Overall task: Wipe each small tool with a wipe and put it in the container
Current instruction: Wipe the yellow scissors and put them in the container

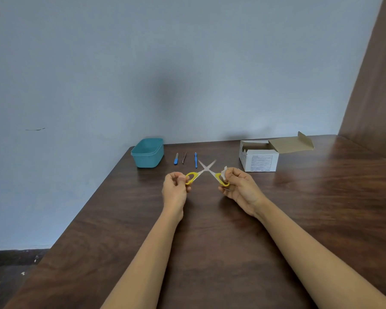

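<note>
Yellow-handled scissors [206,168] are held above the table with the blades spread wide in an X. My left hand [176,186] grips the left handle loop. My right hand [239,186] grips the right handle loop together with a small white wipe [225,171]. Behind the scissors three small tools lie in a row: a blue-tipped file [176,158], thin tweezers [183,157] and a blue stick tool [196,160]. The teal container [148,152] stands at the table's far left corner.
An open white cardboard box [260,159] with its flap raised sits at the back right. The dark wooden table [210,241] ends at a left edge near the container. A wall lies behind and a brown panel [374,85] to the right.
</note>
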Demonstrator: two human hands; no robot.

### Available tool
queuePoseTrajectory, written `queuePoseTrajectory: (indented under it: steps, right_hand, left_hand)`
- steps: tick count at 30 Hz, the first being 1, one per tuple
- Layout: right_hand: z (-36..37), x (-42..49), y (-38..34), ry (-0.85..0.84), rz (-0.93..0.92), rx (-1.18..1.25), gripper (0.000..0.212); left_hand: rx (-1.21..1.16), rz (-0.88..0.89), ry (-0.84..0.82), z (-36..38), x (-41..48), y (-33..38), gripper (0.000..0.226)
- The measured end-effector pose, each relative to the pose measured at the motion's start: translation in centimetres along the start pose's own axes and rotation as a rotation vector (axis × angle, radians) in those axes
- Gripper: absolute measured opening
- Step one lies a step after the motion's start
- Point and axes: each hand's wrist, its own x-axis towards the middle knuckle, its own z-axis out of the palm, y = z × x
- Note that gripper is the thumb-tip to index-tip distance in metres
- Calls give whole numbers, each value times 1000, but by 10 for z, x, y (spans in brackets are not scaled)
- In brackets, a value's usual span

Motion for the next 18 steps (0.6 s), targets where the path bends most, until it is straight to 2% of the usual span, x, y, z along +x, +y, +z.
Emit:
queuePoseTrajectory:
  steps: [5, 9, 11, 14, 16, 18]
  right_hand:
    - [-5, -1, -4, -41, -24, -216, 27]
    - [-2, -2, -4, -74, -32, -284, 21]
    - [-3, -2, -5, -72, -46, -308, 19]
    - [-4, -2, -2, -43, -64, -232, 23]
    - [-3, 0, 1, -15, -77, -112, 22]
    - [0, 3, 4, 17, -96, 10, 21]
  left_hand:
    - [322, 258, 65, -11, 8, 5, 4]
    - [376, 325, 70, -14, 15, 6, 4]
    - [285, 287, 98, -11, 16, 5, 6]
    - [-104, 106, 116, -3, 11, 5, 12]
    - [-342, -27, 62, 3, 4, 5, 23]
    - [-354, -91, -53, 12, -5, 1, 28]
